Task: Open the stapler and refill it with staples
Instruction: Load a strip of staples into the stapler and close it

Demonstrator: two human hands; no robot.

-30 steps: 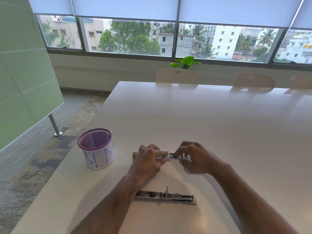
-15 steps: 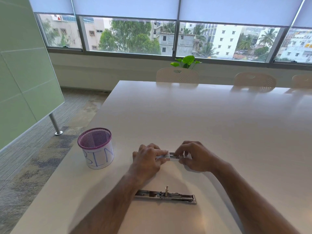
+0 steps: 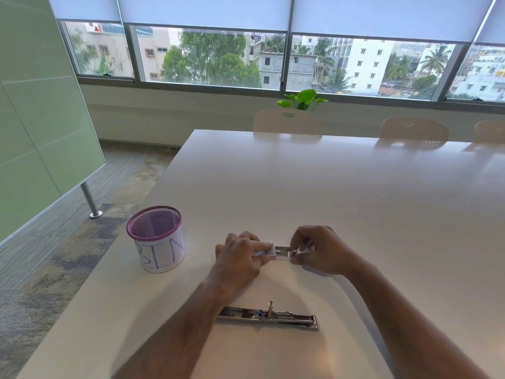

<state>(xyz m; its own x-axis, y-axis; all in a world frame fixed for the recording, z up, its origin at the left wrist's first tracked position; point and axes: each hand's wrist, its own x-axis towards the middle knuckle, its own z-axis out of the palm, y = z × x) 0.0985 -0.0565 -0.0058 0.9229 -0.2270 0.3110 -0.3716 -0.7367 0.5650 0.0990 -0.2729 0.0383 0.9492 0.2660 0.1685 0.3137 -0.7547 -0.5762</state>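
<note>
Head view is showing both the left hand (image 3: 240,258) and right hand (image 3: 319,250) pinching a small staple part (image 3: 278,253) at twelve o'clock of the opened stapler (image 3: 269,315) lying on the table (image 3: 328,187), so the refill seems unfinished.

Single head view: from near edge of table (image 3: 341,192), facing forward and down across it toward far edge and windows (image 3: 213,58); hands close below

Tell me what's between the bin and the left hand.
Only bare table lies between the bin and the left hand, as the head view shows.
</note>
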